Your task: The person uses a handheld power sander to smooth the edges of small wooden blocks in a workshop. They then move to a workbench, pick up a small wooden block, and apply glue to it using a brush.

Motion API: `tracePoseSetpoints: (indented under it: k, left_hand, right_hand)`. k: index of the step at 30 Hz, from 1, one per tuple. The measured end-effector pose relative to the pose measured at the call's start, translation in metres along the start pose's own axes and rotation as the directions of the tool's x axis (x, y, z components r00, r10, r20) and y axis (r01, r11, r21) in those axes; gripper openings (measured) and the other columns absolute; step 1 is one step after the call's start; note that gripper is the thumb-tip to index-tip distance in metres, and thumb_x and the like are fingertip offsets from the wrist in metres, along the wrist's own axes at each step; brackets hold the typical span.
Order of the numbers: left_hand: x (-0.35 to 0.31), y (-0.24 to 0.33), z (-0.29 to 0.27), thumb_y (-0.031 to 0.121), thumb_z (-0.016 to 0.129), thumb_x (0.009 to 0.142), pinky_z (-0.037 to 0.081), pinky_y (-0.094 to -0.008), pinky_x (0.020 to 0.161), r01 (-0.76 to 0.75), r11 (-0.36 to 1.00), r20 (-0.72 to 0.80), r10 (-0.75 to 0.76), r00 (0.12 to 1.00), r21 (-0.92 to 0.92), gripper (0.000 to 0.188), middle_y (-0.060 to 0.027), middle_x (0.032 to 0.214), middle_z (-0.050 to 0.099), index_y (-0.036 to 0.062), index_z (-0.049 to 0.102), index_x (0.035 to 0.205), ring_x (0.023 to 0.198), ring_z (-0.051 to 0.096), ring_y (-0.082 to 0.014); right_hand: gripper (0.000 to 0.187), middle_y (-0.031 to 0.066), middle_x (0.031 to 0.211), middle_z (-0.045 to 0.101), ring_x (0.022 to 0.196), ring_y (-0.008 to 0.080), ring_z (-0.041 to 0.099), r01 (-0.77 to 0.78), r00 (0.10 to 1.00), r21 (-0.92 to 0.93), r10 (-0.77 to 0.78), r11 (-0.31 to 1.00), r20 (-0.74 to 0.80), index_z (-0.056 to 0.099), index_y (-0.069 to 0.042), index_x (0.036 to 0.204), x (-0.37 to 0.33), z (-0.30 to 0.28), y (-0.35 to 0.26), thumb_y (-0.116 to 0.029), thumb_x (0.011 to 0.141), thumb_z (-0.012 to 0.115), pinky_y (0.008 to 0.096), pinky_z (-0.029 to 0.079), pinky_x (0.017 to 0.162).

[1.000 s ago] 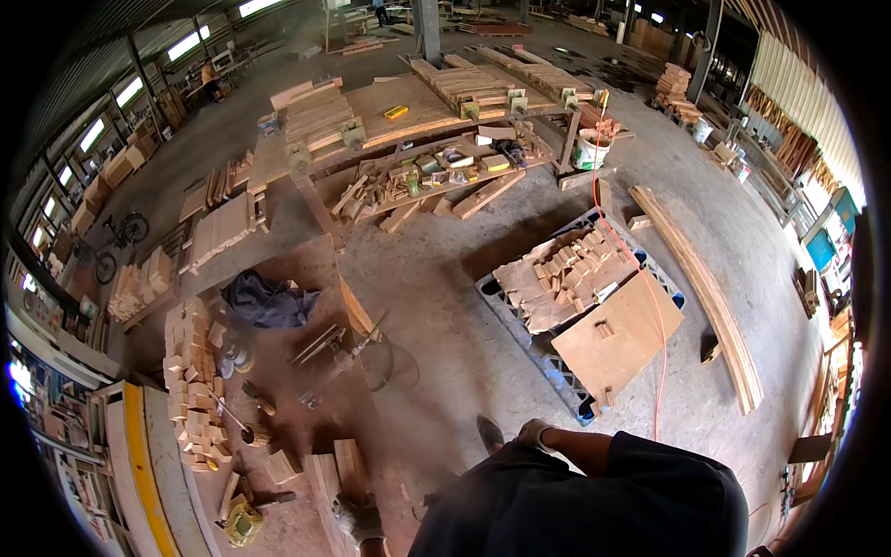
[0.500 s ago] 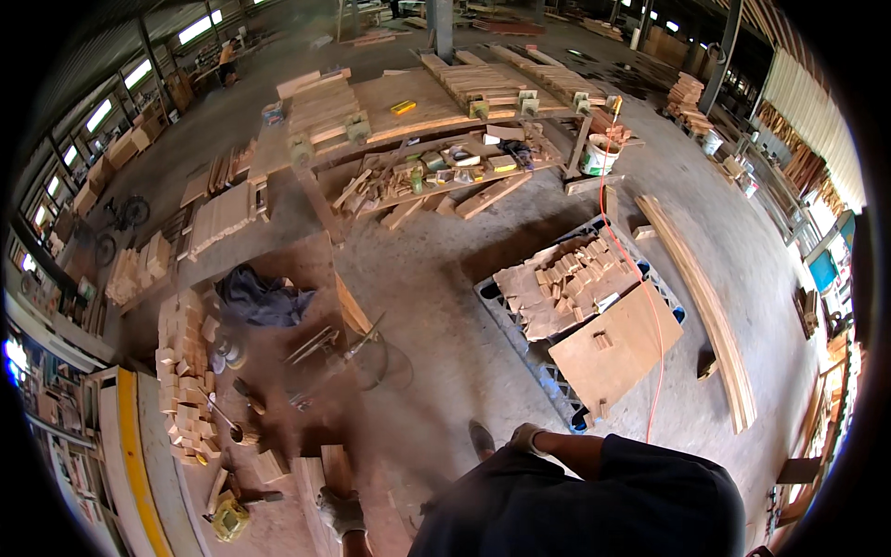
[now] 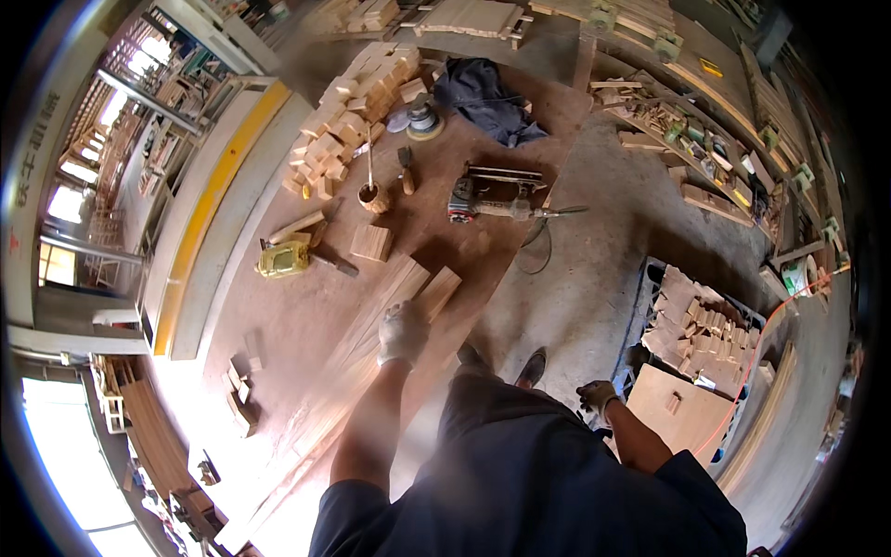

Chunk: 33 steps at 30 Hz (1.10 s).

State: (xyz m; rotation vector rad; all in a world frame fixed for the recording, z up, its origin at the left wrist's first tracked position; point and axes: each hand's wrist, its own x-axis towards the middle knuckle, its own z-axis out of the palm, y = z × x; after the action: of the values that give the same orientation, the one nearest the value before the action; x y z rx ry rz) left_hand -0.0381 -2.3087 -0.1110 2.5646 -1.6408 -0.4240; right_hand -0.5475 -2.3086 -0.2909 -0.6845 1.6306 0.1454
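Note:
My left hand [image 3: 404,331], in a pale work glove, lies on the long wooden boards [image 3: 339,371] on the brown worktable, its fingers bent over a board near their far end. A shorter wooden board [image 3: 440,291] lies beside that hand. My right hand [image 3: 596,395], also gloved, hangs over the floor by the pallet, with its fingers curled; whatever may be inside them is hidden. Just beyond the boards sits a wooden block [image 3: 371,243]. A nail gun [image 3: 492,197] rests farther off on the table, with a brush [image 3: 406,171] and a small pot [image 3: 373,197] to its left.
Stacked wood blocks [image 3: 345,121], a sander [image 3: 423,119] and dark cloth [image 3: 487,97] occupy the table's far part. A yellow tool [image 3: 283,255] lies left. Right of me is a pallet [image 3: 640,311] with cardboard and wood pieces; an orange hose [image 3: 748,371] crosses it.
My view has swung left, bringing the worktable to the middle. My left hand stays at the boards' end. My right hand has moved away from my body, out toward the pallet.

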Motion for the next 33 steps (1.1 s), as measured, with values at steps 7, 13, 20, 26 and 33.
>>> tracePoseSetpoints:
  k: [7, 13, 20, 26, 33]
  left_hand:
    - [0.003, -0.009, 0.023, 0.027, 0.082, 0.08, 0.053, -0.0536, 0.093, 0.028, 0.993, -0.043, -0.034, 0.999, -0.115, 0.049, -0.0216, 0.115, 0.068, 0.0042, 0.063, 0.119, 0.11, 0.063, -0.0429]
    - [0.001, -0.01, 0.009, 0.025, 0.077, 0.083, 0.052, -0.0487, 0.095, 0.042, 0.988, 0.013, -0.04, 0.999, -0.15, 0.043, -0.0166, 0.116, 0.069, 0.0058, 0.064, 0.119, 0.112, 0.063, -0.0369]
    - [0.0, -0.017, 0.005, 0.028, 0.081, 0.081, 0.051, -0.0497, 0.096, 0.067, 0.972, -0.007, -0.071, 0.997, -0.225, 0.047, -0.0167, 0.118, 0.068, 0.0067, 0.066, 0.12, 0.114, 0.062, -0.0379]
    - [0.004, -0.026, -0.003, 0.028, 0.084, 0.08, 0.052, -0.0523, 0.093, 0.138, 0.947, -0.03, -0.153, 0.988, -0.29, 0.043, -0.0184, 0.115, 0.068, 0.0081, 0.069, 0.116, 0.112, 0.062, -0.0406]
    - [0.006, -0.028, 0.021, 0.01, 0.071, 0.083, 0.047, -0.0507, 0.104, 0.165, 0.946, -0.219, -0.23, 0.948, -0.279, 0.025, -0.0177, 0.115, 0.068, 0.0077, 0.068, 0.107, 0.115, 0.06, -0.0412]
  right_hand:
    - [0.026, 0.0073, 0.074, 0.069, 0.058, 0.0185, 0.065, 0.094, 0.996, -0.072, -0.093, 0.993, 0.012, 0.075, 0.001, 0.096, -0.01, 0.007, -0.077, -0.025, 0.094, 0.075, 0.0364, 0.055, 0.055]
    - [0.036, 0.0142, 0.093, 0.078, 0.081, 0.0216, 0.074, 0.388, 0.916, -0.408, -0.394, 0.826, 0.073, 0.077, 0.0, 0.105, -0.019, 0.052, -0.169, -0.033, 0.09, 0.075, 0.0368, 0.059, 0.075]
    - [0.041, 0.0159, 0.111, 0.078, 0.104, 0.0247, 0.074, 0.641, 0.735, -0.539, -0.639, 0.547, 0.227, 0.074, -0.001, 0.12, -0.088, 0.112, -0.301, -0.03, 0.092, 0.079, 0.0362, 0.057, 0.095]
    - [0.039, 0.0206, 0.113, 0.077, 0.109, 0.035, 0.074, 0.744, 0.606, -0.601, -0.672, 0.292, 0.425, 0.071, -0.002, 0.122, -0.092, 0.149, -0.381, -0.026, 0.092, 0.074, 0.0419, 0.058, 0.097]
    - [0.048, 0.0178, 0.117, 0.076, 0.106, 0.0332, 0.075, 0.93, 0.235, -0.362, -0.646, -0.068, 0.726, 0.069, -0.003, 0.128, -0.038, 0.176, -0.437, -0.021, 0.085, 0.081, 0.0436, 0.059, 0.094]
